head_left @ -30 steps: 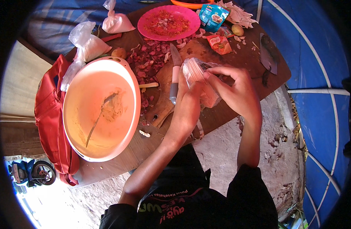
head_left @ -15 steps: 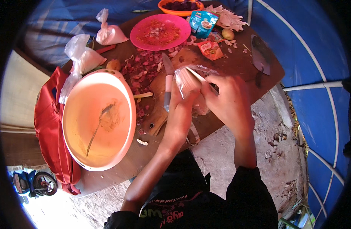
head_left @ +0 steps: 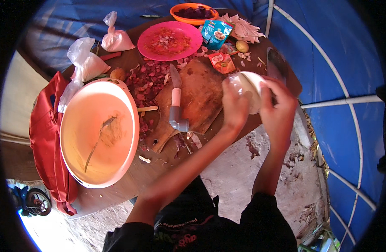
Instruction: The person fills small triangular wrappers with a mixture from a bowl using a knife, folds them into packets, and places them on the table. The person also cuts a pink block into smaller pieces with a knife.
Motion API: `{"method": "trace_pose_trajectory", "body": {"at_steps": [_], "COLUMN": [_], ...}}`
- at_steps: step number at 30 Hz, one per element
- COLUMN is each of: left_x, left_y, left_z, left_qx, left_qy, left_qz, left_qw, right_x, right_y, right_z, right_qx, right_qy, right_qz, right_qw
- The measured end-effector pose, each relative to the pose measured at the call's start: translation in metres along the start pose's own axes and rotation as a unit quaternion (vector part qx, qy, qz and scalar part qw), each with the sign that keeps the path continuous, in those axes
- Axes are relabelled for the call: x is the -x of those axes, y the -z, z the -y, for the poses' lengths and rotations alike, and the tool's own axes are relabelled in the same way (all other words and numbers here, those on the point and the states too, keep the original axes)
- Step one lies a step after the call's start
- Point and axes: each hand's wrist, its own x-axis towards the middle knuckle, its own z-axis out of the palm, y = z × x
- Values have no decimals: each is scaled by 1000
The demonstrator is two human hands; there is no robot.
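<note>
Both hands are together over the table's front right edge, gripping a clear plastic packet with pale, flat, rounded contents (head_left: pixel 255 86). My left hand (head_left: pixel 235 104) presses on the packet's left side, fingers closed. On the other side, my right hand (head_left: pixel 277 98) pinches its edge. Just left of them, a knife (head_left: pixel 176 90) with a pink and grey handle rests on a wooden cutting board (head_left: pixel 203 80). What exactly fills the packet is hard to make out.
A big pale basin (head_left: pixel 130 138) with a spoon (head_left: pixel 97 145) inside stands at left. Farther back are a pink plate (head_left: pixel 144 48) of chopped food, an orange bowl (head_left: pixel 182 19), a teal pouch (head_left: pixel 216 34), a red sachet (head_left: pixel 221 63), tied bags (head_left: pixel 117 41) and onion peels (head_left: pixel 148 82).
Both hands have moved right with the packet, which is now turned to show a broad, whitish round side. The knife and cutting board are now uncovered.
</note>
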Motion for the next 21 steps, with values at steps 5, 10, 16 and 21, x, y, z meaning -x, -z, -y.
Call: {"method": "trace_pose_trajectory", "body": {"at_steps": [5, 10, 16, 21], "left_x": [-30, -14, 38, 83], "left_y": [-23, -7, 14, 48], "left_z": [47, 44, -58, -133], "left_qx": [-41, -16, 72, 159], "left_qy": [8, 107, 97, 128], "left_qz": [-43, 3, 120, 13], "left_qw": [998, 994, 985, 979], "right_x": [-14, -13, -7, 22], "right_y": [33, 35, 9, -21], "right_z": [-16, -27, -13, 14], "right_qx": [-229, -366, -429, -477], "right_qy": [-154, -201, -217, -271], "right_qz": [-163, -179, -129, 29], "right_qw": [947, 891, 867, 835]}}
